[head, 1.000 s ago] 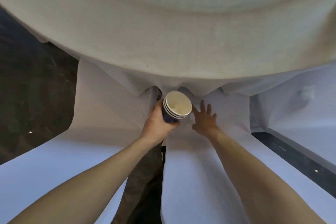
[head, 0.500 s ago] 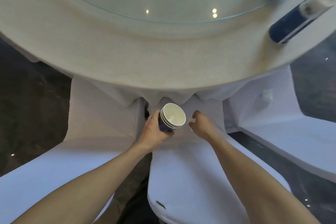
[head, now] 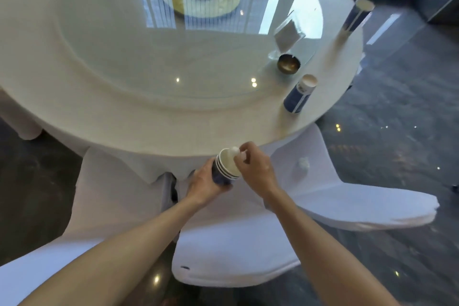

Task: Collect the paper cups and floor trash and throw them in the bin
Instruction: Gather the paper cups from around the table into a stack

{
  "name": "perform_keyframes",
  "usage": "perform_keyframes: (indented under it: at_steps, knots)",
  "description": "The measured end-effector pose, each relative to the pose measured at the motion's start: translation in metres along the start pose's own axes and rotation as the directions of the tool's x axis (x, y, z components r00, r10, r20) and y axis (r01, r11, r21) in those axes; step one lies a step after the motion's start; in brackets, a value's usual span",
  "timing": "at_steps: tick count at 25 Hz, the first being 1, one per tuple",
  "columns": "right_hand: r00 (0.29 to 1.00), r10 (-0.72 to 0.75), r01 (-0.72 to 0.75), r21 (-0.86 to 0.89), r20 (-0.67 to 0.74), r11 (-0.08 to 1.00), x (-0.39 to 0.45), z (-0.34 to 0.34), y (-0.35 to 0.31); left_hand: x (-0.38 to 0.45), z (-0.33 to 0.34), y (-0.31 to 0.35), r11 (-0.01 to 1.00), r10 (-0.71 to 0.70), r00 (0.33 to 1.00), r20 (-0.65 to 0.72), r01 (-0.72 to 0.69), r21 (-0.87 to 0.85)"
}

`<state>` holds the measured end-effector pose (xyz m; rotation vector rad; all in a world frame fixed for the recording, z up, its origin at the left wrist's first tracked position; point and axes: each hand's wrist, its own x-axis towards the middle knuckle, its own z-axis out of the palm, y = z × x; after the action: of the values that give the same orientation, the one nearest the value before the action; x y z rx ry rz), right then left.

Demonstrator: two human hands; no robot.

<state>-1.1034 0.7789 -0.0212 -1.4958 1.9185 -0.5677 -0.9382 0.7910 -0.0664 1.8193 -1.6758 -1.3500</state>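
Note:
My left hand [head: 205, 185] grips a stack of nested blue paper cups [head: 224, 167], tilted with the mouth up, just below the table's near edge. My right hand [head: 253, 169] pinches a small white crumpled scrap [head: 235, 151] at the mouth of the top cup. Two more blue paper cups stand on the round table: one [head: 299, 94] at the near right edge, another [head: 357, 16] at the far right edge. A second white crumpled scrap [head: 303, 163] lies on the seat of the white-covered chair to the right.
The round table [head: 139, 119] has a cream cloth and a glass turntable [head: 173, 40]. On the glass stand a metal ashtray [head: 288, 63] and a clear card stand [head: 288, 35]. White-covered chairs [head: 236, 243] sit under me and to both sides. Dark glossy floor [head: 397, 131] lies to the right.
The view has lifted from under the table rim to the tabletop. My right hand closed on a white scrap and rose from the chair to the cup mouth. The left hand keeps the cups.

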Motion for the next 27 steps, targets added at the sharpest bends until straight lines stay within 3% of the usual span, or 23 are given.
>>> perform_keyframes:
  at_steps: [4,9,13,15,18,24,27]
  knots:
    - [0.969,-0.161,0.186,-0.123,0.186,0.975,-0.014,-0.035,0.020,-0.014,0.022,0.031,0.999,0.011,0.998,-0.063,-0.008,0.033]
    - [0.937,-0.298,0.317,-0.084,0.183,0.945,-0.040,-0.100,0.053,-0.047,0.077,0.074,0.999,-0.004,0.986,-0.169,0.009,0.032]
    - [0.841,-0.250,0.330,-0.089,0.481,0.940,-0.060,-0.148,0.081,-0.060,0.128,0.107,1.000,0.005,0.976,-0.218,-0.003,0.009]
    - [0.818,-0.210,0.321,-0.122,0.535,0.939,-0.067,-0.169,0.092,-0.066,0.148,0.123,0.999,0.032,0.972,-0.231,-0.028,0.023]
    - [0.826,-0.276,0.369,-0.101,0.492,0.924,-0.066,-0.198,0.107,-0.070,0.169,0.143,1.000,0.023,0.969,-0.244,-0.021,0.011]
    - [0.895,-0.389,0.406,-0.039,0.219,0.913,-0.010,-0.230,0.127,-0.044,0.178,0.163,0.994,-0.042,0.949,-0.312,0.009,-0.107]
    - [0.890,-0.408,0.437,-0.124,0.203,0.891,0.029,-0.245,0.128,-0.019,0.185,0.168,0.984,-0.083,0.934,-0.349,0.021,-0.177]
